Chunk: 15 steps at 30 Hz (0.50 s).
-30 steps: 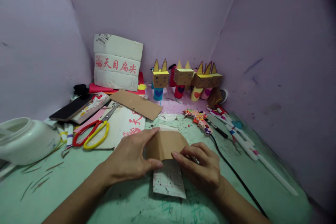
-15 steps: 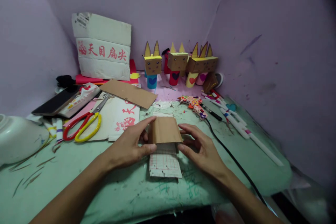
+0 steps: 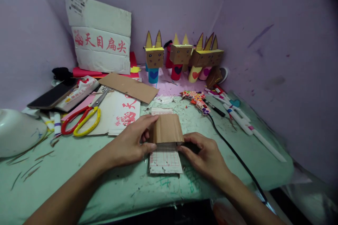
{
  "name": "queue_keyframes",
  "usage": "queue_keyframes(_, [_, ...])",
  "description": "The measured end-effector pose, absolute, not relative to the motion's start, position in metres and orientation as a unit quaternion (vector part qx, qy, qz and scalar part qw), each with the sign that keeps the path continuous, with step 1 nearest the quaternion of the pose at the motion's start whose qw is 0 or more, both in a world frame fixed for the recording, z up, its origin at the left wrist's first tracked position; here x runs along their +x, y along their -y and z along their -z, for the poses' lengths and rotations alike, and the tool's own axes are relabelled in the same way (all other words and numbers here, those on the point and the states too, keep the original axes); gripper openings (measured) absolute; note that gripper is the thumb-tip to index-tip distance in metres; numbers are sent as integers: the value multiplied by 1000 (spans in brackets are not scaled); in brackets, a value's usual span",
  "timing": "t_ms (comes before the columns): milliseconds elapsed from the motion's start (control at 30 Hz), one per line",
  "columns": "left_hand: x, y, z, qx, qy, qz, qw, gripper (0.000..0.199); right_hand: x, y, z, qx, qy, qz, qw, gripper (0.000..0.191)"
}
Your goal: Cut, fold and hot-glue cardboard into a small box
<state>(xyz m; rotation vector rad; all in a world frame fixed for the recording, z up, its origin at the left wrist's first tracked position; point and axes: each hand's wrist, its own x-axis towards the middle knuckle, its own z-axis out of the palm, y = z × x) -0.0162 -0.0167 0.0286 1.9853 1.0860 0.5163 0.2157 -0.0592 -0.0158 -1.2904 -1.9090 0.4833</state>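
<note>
A folded piece of brown cardboard [image 3: 168, 128] stands between my hands, its sides bent down like a small box. Beneath it lies a strip of white printed cardboard [image 3: 166, 164], its near end toward me and its far end showing behind. My left hand [image 3: 132, 142] grips the left side of the folded piece, thumb at the near corner and forefinger along the top left edge. At the right side, my right hand [image 3: 203, 151] pinches the near right corner between thumb and curled fingers.
Scissors [image 3: 87, 116] lie at left on flattened cardboard near a loose brown sheet [image 3: 129, 87]. A patterned glue gun [image 3: 196, 101] with a black cord, white markers [image 3: 241, 121] and a white container [image 3: 19, 133] surround the work. Box-headed paper figures [image 3: 154, 58] stand at the back.
My right hand's fingers have closed in on the right side of the folded cardboard. The left hand keeps its hold. The whole view has shifted slightly.
</note>
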Motion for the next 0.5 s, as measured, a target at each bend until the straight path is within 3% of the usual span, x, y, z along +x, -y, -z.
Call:
queue_keyframes(133, [-21,14,-30,801,-397,-186,408,66,213,59,16,-507,753,-167,384,8])
queue_keyframes(233, [-21,14,-31,806,-394,-181,403,65,212,55,15,-524,717,-222,402,8])
queue_keyframes(367, [-20,15,-32,806,-401,-173,399,67,211,51,15,-485,661,-318,476,36])
queue_keyframes(500, [-25,15,-34,810,-405,-172,388,67,213,52,12,-438,749,-273,414,52])
